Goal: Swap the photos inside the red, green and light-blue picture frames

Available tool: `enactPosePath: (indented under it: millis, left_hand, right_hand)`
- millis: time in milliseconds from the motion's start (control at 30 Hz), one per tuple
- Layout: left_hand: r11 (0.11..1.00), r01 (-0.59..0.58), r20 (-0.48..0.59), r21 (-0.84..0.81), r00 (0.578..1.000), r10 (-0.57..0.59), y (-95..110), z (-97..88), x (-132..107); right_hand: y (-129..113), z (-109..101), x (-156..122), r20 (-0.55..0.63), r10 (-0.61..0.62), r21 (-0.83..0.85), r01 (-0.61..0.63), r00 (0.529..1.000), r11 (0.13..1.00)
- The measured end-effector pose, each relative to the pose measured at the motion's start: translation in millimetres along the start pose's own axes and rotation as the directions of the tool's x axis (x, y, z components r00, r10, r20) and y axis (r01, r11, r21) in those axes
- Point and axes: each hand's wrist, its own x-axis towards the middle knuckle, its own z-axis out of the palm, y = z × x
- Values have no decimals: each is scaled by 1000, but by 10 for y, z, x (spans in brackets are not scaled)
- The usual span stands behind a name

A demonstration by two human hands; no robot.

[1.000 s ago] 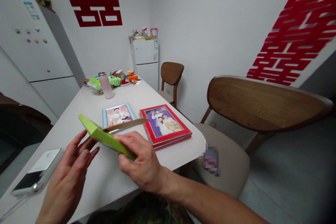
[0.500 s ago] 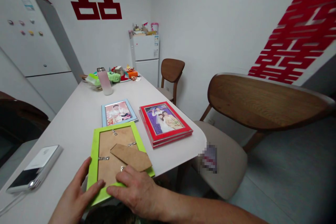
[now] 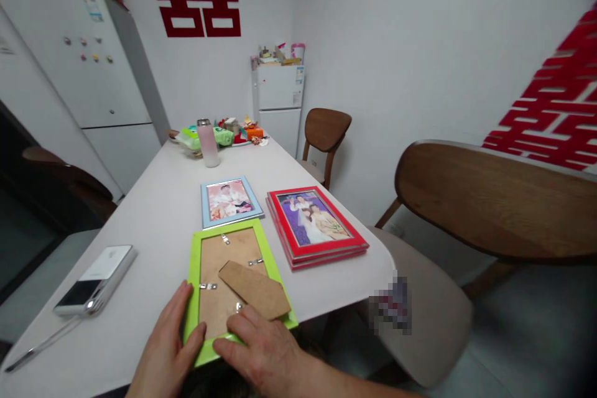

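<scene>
A lime-green picture frame (image 3: 275, 261) lies back side up at the near edge of the white table. Its brown backing board (image 3: 217, 317) is held by small metal clips (image 3: 255, 262), and a brown stand flap (image 3: 256, 289) sits askew across it. My left hand (image 3: 163, 345) grips the left side, fingers along the outer edge and thumb on the lower left corner. At the bottom edge my right hand (image 3: 261, 348) is closed on the frame, thumb on the green border and fingertips by the lower clip (image 3: 239, 307), which they partly hide.
Beyond it lie a light-blue photo frame (image 3: 256, 204) and stacked red photo frames (image 3: 345, 247). A white power bank (image 3: 105, 264) with a cable lies left. A pink bottle (image 3: 208, 146) and snack packets (image 3: 224, 136) stand farther back. A wooden chair (image 3: 494, 199) is at the right.
The view has turned left, so everything appears farther right. Both hands keep almost the same hold on the green picture frame, and its clips and stand flap look unchanged.
</scene>
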Motion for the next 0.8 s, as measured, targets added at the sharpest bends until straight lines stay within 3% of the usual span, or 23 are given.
enactPosePath:
  millis: [167, 333, 400, 533, 633, 800]
  left_hand:
    - [998, -57, -32, 17, 998, 58, -27, 68, -87]
    - [998, -66, -42, 6, 997, 66, 24, 54, -156]
    - [998, -59, -24, 5, 998, 60, 60, 39, -143]
    - [999, -43, -13, -11, 999, 43, 126, 31, -68]
    - [998, -42, -33, -36, 999, 41, 138, 51, -36]
    - [997, -55, -37, -47, 998, 53, 126, 64, -44]
  right_hand:
    - [-53, 64, -39, 43, 40, 101, -44, 998, 994]
    - [-37, -301, -11, 128, 13, 426, -67, 992, 902]
    - [75, -451, 56, 144, 131, 469, -184, 981, 864]
    - [433, -486, 230, 170, 431, 210, -460, 886, 863]
    - [625, -369, 325, 246, 501, 35, -525, 829, 851]
    - [699, -222, 401, 216, 533, -89, -528, 818, 845]
